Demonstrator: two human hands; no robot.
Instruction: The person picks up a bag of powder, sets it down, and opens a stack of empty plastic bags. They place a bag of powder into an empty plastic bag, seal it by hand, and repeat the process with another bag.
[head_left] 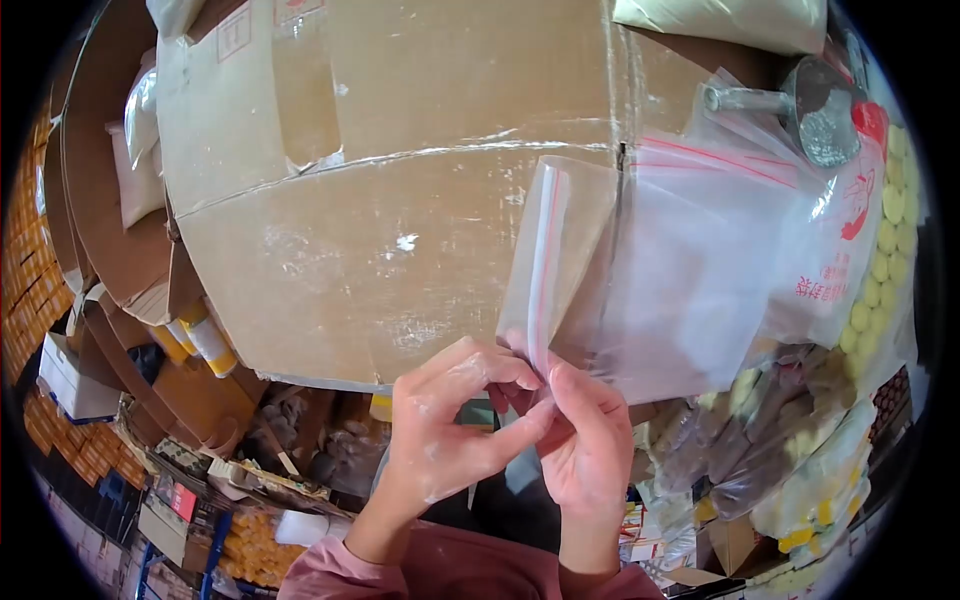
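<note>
A clear zip-lock bag (pixel 575 225) with a red-lined zip strip lies over the cardboard, its zip running down towards me. My right hand (pixel 588 440) pinches the near end of the strip between thumb and fingers. Curled in from the other side, my left hand (pixel 455 425) has its thumb and fingertips closed on the same end of the bag. White powder marks both hands. Just right of them lies a stack of clear zip-lock bags (pixel 690 270) with red lines along the far edge. The fingertips partly hide the bag's near end.
Beneath the bags is a large cardboard box top (pixel 400 250) with white smears. A metal scoop (pixel 825 115) rests at the far right, near a filled bag (pixel 735 20). Packed yellow goods (pixel 880 265) line the right edge. An open carton (pixel 110 230) stands left.
</note>
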